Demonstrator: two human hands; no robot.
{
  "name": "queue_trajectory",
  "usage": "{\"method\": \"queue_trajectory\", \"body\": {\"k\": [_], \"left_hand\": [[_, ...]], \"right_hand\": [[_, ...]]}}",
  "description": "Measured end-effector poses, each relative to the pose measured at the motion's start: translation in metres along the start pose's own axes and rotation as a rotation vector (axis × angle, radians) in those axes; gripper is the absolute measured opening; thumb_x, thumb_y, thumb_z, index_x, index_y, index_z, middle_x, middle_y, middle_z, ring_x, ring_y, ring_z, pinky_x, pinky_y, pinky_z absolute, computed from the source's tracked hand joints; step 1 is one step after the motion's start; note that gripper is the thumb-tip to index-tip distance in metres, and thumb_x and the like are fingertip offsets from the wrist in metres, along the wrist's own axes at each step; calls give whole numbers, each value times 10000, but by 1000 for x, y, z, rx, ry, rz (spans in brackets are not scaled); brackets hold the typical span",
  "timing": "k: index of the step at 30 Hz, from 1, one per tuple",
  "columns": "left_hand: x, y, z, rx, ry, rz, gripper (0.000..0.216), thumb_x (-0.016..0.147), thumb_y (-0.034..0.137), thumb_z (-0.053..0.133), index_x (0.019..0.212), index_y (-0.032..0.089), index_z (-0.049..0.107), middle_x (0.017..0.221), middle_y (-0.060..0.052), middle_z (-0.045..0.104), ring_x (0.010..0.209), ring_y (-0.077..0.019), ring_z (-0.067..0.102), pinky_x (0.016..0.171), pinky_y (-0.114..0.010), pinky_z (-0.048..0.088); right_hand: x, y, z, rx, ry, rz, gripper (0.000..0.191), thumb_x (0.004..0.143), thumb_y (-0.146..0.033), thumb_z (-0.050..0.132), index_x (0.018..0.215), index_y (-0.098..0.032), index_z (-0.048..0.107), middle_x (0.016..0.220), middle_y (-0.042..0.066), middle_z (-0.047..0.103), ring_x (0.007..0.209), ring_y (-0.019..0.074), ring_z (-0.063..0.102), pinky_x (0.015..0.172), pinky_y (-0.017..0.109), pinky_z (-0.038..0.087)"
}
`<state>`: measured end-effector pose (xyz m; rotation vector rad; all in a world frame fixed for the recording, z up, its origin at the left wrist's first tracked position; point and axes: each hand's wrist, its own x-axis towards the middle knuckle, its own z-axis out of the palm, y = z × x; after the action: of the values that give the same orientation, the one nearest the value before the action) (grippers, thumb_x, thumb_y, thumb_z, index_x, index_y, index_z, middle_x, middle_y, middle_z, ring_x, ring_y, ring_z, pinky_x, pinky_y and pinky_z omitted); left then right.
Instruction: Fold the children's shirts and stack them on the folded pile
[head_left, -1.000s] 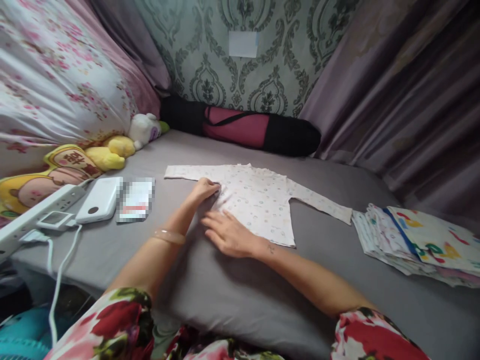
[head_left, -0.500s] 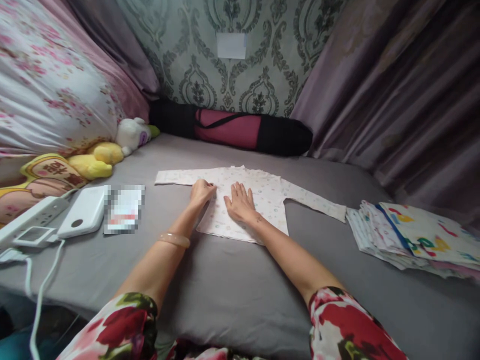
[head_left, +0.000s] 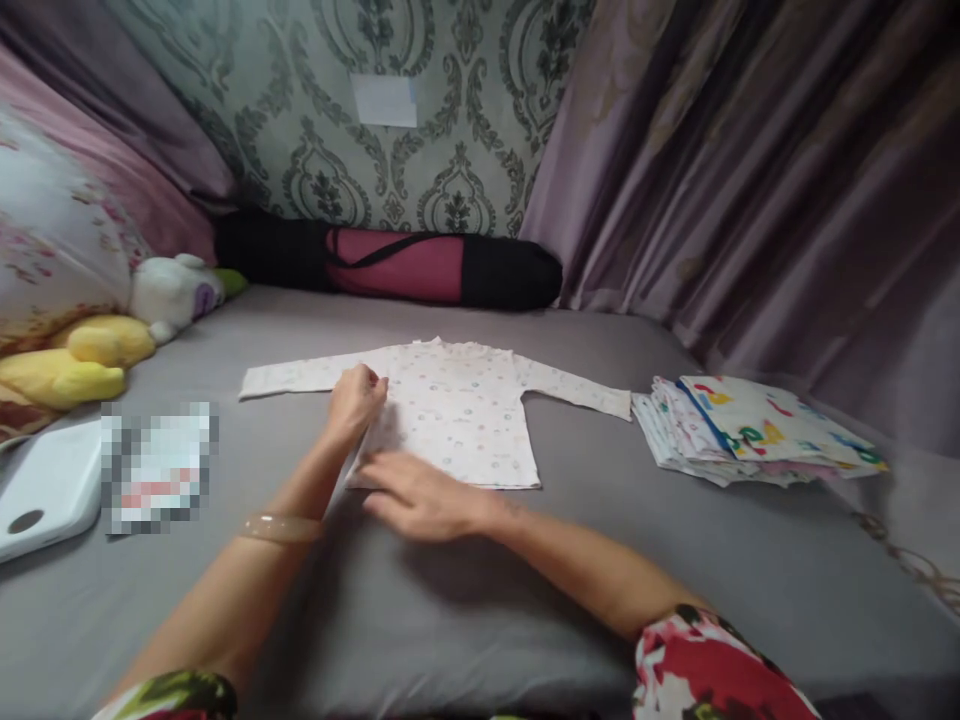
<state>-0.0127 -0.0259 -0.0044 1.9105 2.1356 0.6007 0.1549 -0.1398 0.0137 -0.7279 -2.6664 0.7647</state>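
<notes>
A small white long-sleeved shirt [head_left: 457,405] with tiny prints lies spread flat on the grey bed sheet [head_left: 480,610], sleeves out to both sides. My left hand [head_left: 354,397] rests on the shirt near its left shoulder, fingers curled and pressing on the cloth. My right hand [head_left: 420,495] lies flat and open at the shirt's lower left hem, fingers pointing left.
A stack of folded printed cloths [head_left: 742,430] lies to the right. A black and pink roll bag [head_left: 390,265] lies along the wall. Plush toys [head_left: 112,335] and a white device [head_left: 49,490] sit at the left. Purple curtains [head_left: 750,180] hang on the right.
My right hand slid from the middle of the shirt back down to its lower hem. The camera turned right. My left hand stayed near the shoulder.
</notes>
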Motion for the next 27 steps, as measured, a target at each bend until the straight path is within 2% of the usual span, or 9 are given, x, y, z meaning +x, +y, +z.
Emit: {"method": "queue_trajectory", "body": {"k": [2,4,7,10,12,27], "left_hand": [[-8,10,8,7,11,170,265,886,340,469,987,144,616,989,-137,654,984,-259,608,866,-375,477],[-19,22,21,11,-54,351,302,901,334,441,1067,133,594,1085,-148,632,1053,-255,590,903,-374,475],[-36,38,43,76,-125,516,420,933,370,399,1221,97,532,1329,-197,534,1270,-284,475,1035,-415,399],[-50,44,57,210,-131,468,533,966,426,332,1360,88,453,1495,-199,382,1415,-327,294,1138,-491,250],[-54,45,60,267,-147,432,575,981,434,280,1417,81,408,1528,-186,336,1436,-331,250,1160,-496,199],[-56,46,53,362,-194,422,618,987,448,198,1474,98,347,1562,-140,282,1452,-299,219,1171,-456,179]], "right_hand": [[-13,31,-19,-58,152,272,465,1005,-332,280,1363,-112,479,1445,138,467,1363,208,372,1141,384,270],[-26,66,-35,-134,249,509,489,1003,-329,258,1406,-123,444,1514,128,380,1427,217,266,1173,417,187],[-42,104,-44,-249,245,660,576,992,-400,282,1471,-87,350,1580,143,229,1473,240,121,1190,419,92],[-51,119,-40,-313,204,680,621,988,-442,269,1499,-89,298,1594,139,178,1479,238,77,1190,417,50],[-53,120,-35,-336,213,678,624,988,-455,257,1502,-103,299,1593,129,188,1479,233,86,1189,414,44],[-52,118,-33,-344,218,692,620,984,-460,256,1498,-118,313,1592,121,198,1475,231,108,1186,405,49]]}}
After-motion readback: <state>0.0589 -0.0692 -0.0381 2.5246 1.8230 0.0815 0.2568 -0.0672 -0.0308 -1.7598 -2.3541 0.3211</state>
